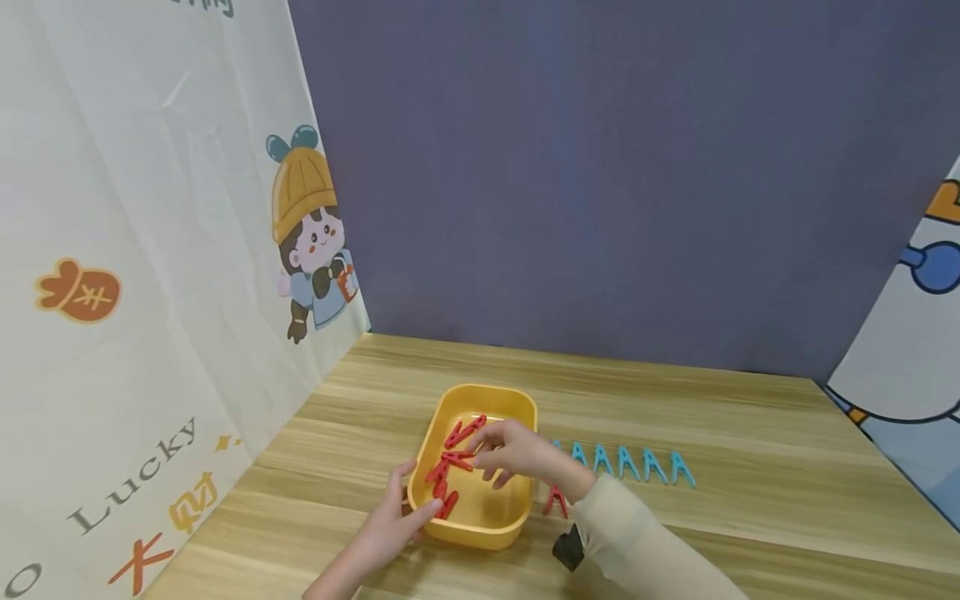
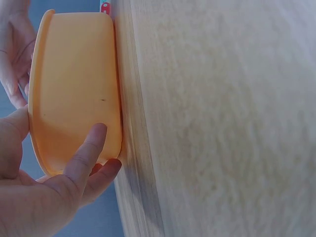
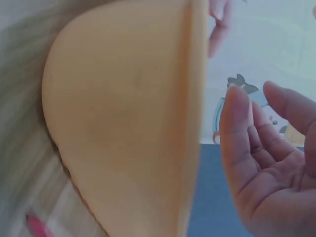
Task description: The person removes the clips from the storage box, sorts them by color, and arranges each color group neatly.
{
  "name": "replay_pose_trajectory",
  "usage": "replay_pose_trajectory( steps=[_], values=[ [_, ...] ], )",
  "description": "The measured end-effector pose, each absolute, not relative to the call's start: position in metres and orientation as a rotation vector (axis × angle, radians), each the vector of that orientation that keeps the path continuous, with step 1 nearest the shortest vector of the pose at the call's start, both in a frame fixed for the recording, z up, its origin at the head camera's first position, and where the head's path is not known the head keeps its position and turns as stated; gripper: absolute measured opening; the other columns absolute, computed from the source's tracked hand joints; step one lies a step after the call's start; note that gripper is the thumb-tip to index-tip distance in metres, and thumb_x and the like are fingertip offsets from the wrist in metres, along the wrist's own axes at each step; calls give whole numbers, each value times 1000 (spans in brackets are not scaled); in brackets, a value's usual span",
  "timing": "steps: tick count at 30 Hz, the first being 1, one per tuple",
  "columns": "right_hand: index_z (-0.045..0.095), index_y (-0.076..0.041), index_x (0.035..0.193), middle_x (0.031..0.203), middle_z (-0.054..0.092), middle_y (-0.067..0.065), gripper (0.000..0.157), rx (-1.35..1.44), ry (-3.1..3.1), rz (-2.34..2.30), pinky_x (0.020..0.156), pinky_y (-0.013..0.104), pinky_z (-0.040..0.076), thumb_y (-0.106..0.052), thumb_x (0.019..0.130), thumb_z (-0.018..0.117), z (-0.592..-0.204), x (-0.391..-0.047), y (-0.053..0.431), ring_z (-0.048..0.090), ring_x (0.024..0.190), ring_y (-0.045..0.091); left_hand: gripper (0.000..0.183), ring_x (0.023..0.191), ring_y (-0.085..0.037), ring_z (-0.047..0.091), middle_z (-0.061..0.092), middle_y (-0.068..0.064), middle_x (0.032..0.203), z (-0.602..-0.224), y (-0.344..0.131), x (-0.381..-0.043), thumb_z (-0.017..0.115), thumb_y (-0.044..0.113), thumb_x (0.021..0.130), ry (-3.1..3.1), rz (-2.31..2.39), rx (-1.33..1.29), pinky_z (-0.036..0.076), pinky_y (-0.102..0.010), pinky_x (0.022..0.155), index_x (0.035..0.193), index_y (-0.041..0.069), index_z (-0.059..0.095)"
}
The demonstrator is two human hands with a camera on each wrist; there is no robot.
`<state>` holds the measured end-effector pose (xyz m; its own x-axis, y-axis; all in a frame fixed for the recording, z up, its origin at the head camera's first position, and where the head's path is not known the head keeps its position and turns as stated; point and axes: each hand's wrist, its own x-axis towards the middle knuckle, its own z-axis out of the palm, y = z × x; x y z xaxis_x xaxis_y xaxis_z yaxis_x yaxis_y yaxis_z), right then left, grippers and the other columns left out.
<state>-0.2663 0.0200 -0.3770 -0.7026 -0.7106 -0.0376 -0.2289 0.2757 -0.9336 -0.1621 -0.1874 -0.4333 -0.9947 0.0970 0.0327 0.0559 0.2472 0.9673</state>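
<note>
A yellow plastic tub point(image 1: 495, 537) stands on the table with several red clothespins point(image 1: 467, 431) inside, mostly along its left side. My left hand point(image 1: 393, 517) grips the tub's near left corner, thumb over the rim and the other fingers against the outer wall. In the left wrist view these fingers point(image 2: 88, 154) lie spread on the orange-looking side. Over the tub's opening is my right hand point(image 1: 510, 450), its fingertips close to a red clothespin point(image 1: 457, 460). The right wrist view shows the thumb and fingers point(image 3: 236, 123) bent and apart, with nothing between them.
Right of the tub, several blue clothespins point(image 1: 627, 462) stand in a row on the wooden table point(image 1: 750, 517). One red clothespin point(image 1: 556, 502) lies in front of that row, near my right wrist. A black object point(image 1: 568, 548) shows beside my sleeve. Printed curtain point(image 1: 150, 333) borders the left.
</note>
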Motion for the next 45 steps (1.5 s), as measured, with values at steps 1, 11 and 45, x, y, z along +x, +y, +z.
replay_pose_trajectory(
  steps=[1, 11, 45],
  values=[
    [62, 3, 103, 79, 60, 10, 21, -838, 2093, -1419, 56, 37, 55, -10, 87, 64, -379, -266, 17, 61, 68, 26, 70, 99, -36, 56, 42, -36, 122, -433, -187, -162, 59, 22, 92, 2453, 1903, 154, 53, -38, 65, 139, 0, 12],
    [59, 6, 106, 86, 62, 6, 24, -818, 1949, -1400, 61, 38, 55, -9, 87, 62, -394, -266, -3, 62, 78, 29, 69, 99, -36, 55, 42, -36, 122, -433, -187, -164, 58, 20, 92, 2452, 1903, 170, 53, -39, 65, 139, -1, 12],
    [61, -4, 93, 66, 57, 2, 19, -837, 2240, -1037, 50, 22, 44, 4, 76, 63, -421, -247, -33, 52, 55, 11, 68, 99, -36, 56, 41, -37, 124, -434, -187, -164, 59, 20, 92, 2465, 1888, 155, 53, -38, 63, 138, -1, 14]
  ],
)
